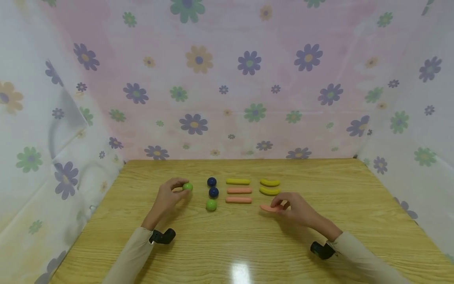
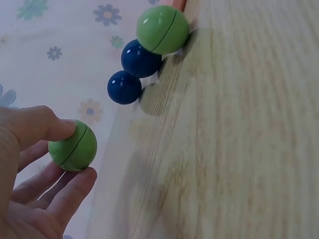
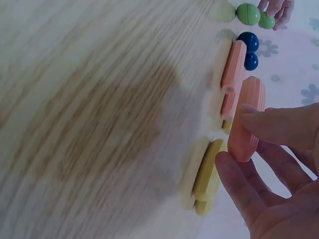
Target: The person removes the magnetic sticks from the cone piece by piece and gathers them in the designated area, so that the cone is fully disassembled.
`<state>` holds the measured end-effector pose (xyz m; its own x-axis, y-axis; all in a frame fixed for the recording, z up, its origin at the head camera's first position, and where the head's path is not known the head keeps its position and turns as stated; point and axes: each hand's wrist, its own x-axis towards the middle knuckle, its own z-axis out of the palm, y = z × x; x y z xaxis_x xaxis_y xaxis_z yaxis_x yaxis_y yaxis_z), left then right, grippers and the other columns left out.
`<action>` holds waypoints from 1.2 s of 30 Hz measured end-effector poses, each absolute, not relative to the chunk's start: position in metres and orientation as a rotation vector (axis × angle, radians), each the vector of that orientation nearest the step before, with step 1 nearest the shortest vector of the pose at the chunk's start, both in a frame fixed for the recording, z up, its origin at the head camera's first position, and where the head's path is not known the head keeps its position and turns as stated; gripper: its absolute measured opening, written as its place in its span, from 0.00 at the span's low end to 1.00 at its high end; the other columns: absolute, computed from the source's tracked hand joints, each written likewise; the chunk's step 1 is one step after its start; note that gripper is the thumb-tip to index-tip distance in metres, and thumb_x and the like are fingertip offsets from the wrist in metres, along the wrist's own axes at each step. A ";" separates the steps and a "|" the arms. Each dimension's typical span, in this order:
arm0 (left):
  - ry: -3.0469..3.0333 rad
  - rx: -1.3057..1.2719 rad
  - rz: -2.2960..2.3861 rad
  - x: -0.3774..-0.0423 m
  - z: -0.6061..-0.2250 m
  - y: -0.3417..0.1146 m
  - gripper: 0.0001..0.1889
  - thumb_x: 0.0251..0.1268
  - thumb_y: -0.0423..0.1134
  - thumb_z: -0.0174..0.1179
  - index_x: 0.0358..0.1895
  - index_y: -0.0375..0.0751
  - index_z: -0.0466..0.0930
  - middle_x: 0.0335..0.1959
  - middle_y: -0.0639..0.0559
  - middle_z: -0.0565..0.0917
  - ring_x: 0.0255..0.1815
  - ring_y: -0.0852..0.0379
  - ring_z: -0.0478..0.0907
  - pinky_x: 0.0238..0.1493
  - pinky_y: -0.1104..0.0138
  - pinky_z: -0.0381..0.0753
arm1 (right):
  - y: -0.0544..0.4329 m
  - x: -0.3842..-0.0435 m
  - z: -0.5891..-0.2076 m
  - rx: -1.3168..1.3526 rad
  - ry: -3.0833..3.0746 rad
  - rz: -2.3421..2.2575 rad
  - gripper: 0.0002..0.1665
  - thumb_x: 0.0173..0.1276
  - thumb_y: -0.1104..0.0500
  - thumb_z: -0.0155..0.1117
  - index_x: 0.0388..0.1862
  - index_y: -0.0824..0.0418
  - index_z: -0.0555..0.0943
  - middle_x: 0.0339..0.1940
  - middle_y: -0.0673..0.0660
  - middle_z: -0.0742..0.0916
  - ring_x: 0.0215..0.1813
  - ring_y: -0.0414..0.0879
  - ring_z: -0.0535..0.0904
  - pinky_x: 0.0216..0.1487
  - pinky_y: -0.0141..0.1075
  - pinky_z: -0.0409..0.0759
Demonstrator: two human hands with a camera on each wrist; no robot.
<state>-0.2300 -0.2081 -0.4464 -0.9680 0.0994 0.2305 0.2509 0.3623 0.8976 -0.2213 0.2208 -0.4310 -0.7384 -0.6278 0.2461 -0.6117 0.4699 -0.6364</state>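
Note:
My left hand [image 1: 169, 194] pinches a green ball [image 2: 75, 147] with a seam line, thumb on one side and fingertips on the other. The ball appears lifted off the table in the left wrist view. Right of it, two dark blue balls [image 1: 213, 192] and another green ball [image 1: 211, 205] form a column. With thumb and fingers my right hand [image 1: 297, 209] holds a pink ridged, slightly curved piece [image 3: 247, 119], apart from the tabletop. Two yellow banana-shaped pieces [image 1: 270, 191] lie just behind that hand.
Between the balls and the yellow curved pieces, one yellow stick [image 1: 238, 181] and two pink sticks [image 1: 239, 200] lie in a column. The wooden table [image 1: 213, 248] is bordered by flowered cloth [image 1: 227, 79] at the back and sides.

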 end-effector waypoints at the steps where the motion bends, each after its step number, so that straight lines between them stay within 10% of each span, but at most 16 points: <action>1: -2.472 -0.311 -1.677 -0.233 -0.447 -0.208 0.21 0.60 0.31 0.65 0.55 0.28 0.75 0.55 0.35 0.74 0.57 0.39 0.73 0.49 0.64 0.79 | 0.222 -0.224 -0.432 -1.123 2.683 -1.136 0.13 0.56 0.73 0.68 0.38 0.60 0.83 0.37 0.55 0.85 0.38 0.49 0.81 0.34 0.34 0.81; 36: -2.586 -0.117 -1.621 -0.275 -0.462 -0.191 0.19 0.65 0.35 0.60 0.58 0.32 0.74 0.55 0.37 0.76 0.58 0.42 0.74 0.54 0.55 0.76 | 0.230 -0.247 -0.456 -1.000 2.723 -1.150 0.11 0.59 0.73 0.66 0.37 0.60 0.82 0.36 0.56 0.84 0.37 0.50 0.83 0.35 0.35 0.81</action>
